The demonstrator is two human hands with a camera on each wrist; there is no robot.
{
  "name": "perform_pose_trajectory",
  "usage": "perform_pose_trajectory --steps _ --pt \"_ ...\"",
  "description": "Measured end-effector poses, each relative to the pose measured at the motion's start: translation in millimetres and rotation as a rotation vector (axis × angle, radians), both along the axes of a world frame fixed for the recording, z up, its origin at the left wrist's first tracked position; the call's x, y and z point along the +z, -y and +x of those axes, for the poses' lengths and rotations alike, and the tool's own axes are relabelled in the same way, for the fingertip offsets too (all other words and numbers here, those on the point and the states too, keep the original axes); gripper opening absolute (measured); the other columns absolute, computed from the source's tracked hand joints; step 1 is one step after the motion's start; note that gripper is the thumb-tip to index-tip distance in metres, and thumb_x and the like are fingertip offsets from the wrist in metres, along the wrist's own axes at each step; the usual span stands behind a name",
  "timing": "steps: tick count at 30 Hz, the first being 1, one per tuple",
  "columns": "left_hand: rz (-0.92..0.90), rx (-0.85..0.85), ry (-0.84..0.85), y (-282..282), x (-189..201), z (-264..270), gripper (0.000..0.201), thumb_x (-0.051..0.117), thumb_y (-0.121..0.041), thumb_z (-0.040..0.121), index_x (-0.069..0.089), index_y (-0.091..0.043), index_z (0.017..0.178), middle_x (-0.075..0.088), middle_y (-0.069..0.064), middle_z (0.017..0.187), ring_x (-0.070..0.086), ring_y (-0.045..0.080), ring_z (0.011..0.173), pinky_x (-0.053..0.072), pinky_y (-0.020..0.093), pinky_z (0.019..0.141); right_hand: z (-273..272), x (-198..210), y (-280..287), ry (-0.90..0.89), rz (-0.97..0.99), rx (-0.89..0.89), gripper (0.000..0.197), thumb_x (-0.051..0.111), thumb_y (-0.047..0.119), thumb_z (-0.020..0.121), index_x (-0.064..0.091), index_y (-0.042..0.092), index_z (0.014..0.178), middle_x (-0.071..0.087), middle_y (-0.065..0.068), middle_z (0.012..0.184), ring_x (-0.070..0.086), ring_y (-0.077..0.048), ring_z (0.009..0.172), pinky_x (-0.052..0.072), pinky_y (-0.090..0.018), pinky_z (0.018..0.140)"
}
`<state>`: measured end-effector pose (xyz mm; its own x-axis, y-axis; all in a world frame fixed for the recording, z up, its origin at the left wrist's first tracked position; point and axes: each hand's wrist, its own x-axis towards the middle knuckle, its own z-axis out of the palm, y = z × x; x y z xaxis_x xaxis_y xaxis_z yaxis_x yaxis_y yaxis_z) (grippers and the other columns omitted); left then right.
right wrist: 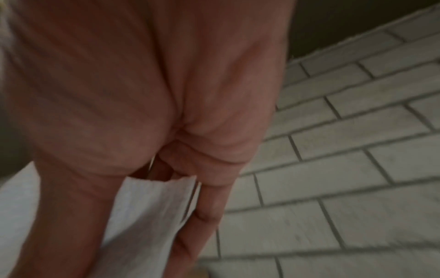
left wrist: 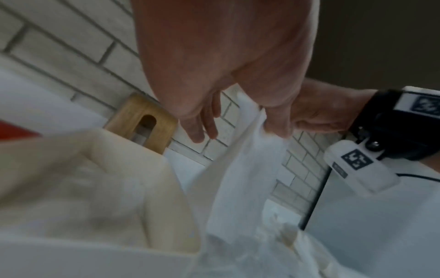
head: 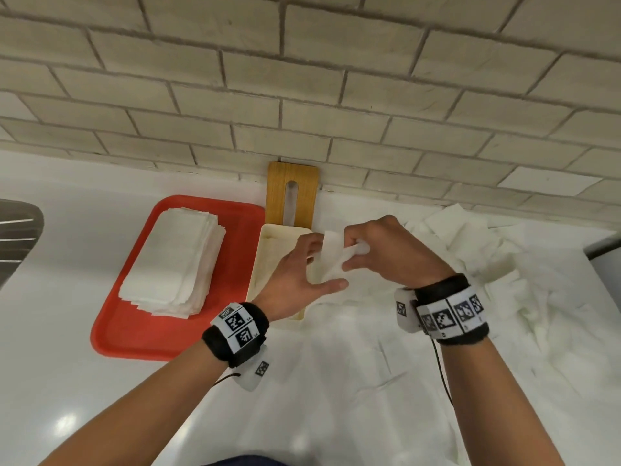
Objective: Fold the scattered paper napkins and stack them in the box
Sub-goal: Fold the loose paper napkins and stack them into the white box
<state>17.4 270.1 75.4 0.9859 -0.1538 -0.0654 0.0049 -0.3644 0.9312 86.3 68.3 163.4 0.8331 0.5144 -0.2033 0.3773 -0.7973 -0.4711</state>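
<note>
Both hands hold one white paper napkin (head: pixel 331 260) up above the right edge of the cream box (head: pixel 262 250). My left hand (head: pixel 319 269) has its thumb under the napkin's lower corner and its fingers behind the sheet. My right hand (head: pixel 353 253) pinches the upper right part with curled fingers. In the left wrist view the napkin (left wrist: pixel 243 169) hangs from my left hand (left wrist: pixel 235 129) beside the box (left wrist: pixel 152 188). In the right wrist view the napkin (right wrist: pixel 147 225) sits between the thumb and fingers of my right hand (right wrist: pixel 142 210). The box's inside is partly hidden by my left hand.
A red tray (head: pixel 134 331) at the left carries a stack of folded napkins (head: pixel 174 260). A wooden lid (head: pixel 292 193) leans on the brick wall behind the box. Loose napkins (head: pixel 470 250) lie at the right and in front (head: pixel 369 381) on the white counter.
</note>
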Motion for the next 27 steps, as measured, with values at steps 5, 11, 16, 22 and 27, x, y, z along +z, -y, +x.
perform_pose_trajectory --steps 5,11,16,22,27 --pt "-0.261 0.018 0.001 8 26 -10 0.060 0.089 -0.035 0.087 0.059 -0.027 0.139 0.072 -0.013 0.127 0.067 0.003 0.120 0.055 0.028 0.102 -27 50 -4 0.080 0.169 0.044 0.031 0.089 0.028 0.087 0.058 0.032 0.080 0.065 0.013 0.073 0.058 -0.006 0.069 0.039 -0.017 0.060" --pt "-0.436 0.076 0.056 -31 45 -36 0.045 0.070 -0.024 0.101 0.044 -0.027 0.137 0.074 -0.015 0.120 0.072 0.012 0.116 0.061 0.034 0.096 -34 36 -8 0.031 0.369 -0.142 0.029 0.086 0.039 0.090 0.065 0.018 0.092 0.070 0.002 0.086 0.065 -0.015 0.080 0.050 -0.034 0.071" --pt "-0.363 -0.025 0.103 -58 40 -44 0.022 0.070 -0.023 0.102 0.057 -0.028 0.119 0.073 -0.004 0.120 0.071 0.018 0.115 0.056 0.041 0.095 -47 14 -22 -0.148 0.466 -0.178 0.032 0.093 0.034 0.084 0.074 0.010 0.094 0.077 -0.004 0.091 0.074 -0.022 0.087 0.057 -0.036 0.078" --pt "-0.367 0.009 0.107 -58 48 -45 0.035 0.089 -0.031 0.086 0.071 -0.017 0.113 0.079 0.006 0.115 0.076 0.025 0.109 0.060 0.054 0.098 -54 33 -39 -0.057 0.333 -0.096 0.036 0.100 0.048 0.067 0.077 0.021 0.075 0.069 0.000 0.071 0.058 -0.008 0.065 0.041 -0.027 0.062" --pt "-0.306 0.044 0.163 -54 50 -34 0.031 0.091 -0.035 0.084 0.080 -0.014 0.103 0.081 0.006 0.103 0.077 0.031 0.101 0.059 0.061 0.095 -53 49 -44 0.007 0.080 -0.095 0.040 0.101 0.049 0.063 0.071 0.024 0.067 0.055 0.012 0.056 0.051 -0.004 0.060 0.037 -0.018 0.056"
